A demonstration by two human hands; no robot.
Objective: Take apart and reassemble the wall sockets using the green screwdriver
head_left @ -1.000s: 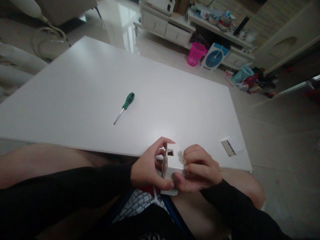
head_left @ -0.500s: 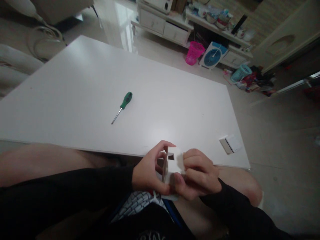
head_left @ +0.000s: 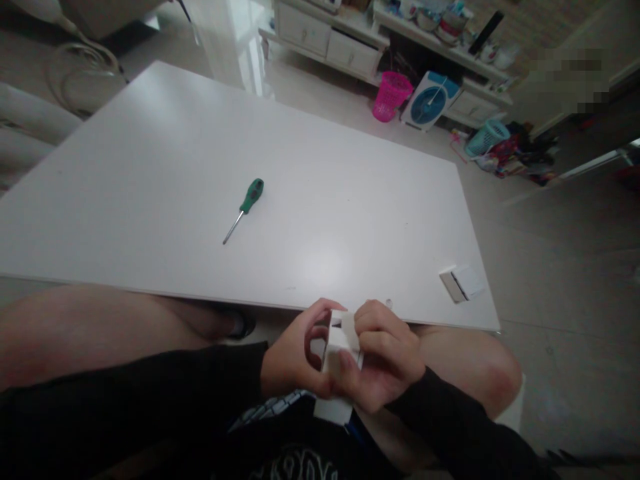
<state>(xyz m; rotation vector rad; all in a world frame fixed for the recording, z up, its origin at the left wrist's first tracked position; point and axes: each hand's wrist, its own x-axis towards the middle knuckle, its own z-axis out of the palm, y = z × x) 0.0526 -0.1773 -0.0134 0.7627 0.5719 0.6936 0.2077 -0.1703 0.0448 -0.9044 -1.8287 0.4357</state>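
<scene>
Over the table's near edge, my left hand [head_left: 297, 353] is curled around the side of a small white box-shaped object [head_left: 340, 343]. That object has a dark notch near its far end. My right hand [head_left: 385, 353] grips it from the other side, thumb on the face towards me and fingers bent against its far end. A flat white piece [head_left: 333, 410] sticks out below the hands; whether it is joined to the box is hidden. A screwdriver [head_left: 251, 197] with a green handle lies on the white table [head_left: 320, 160], beyond my hands to the left.
Near the table's right corner lies a flat white piece [head_left: 461, 283] with a dark line. A tiny round bit [head_left: 389, 303] sits by the near edge. Across the floor stand a pink basket [head_left: 391, 97], a blue-and-white fan [head_left: 430, 100] and a teal basket [head_left: 487, 138] in front of cabinets.
Both hands and the white box have shifted slightly down and left in view, and the box has tilted. The flat piece below shows more. The small round bit by the edge is now visible.
</scene>
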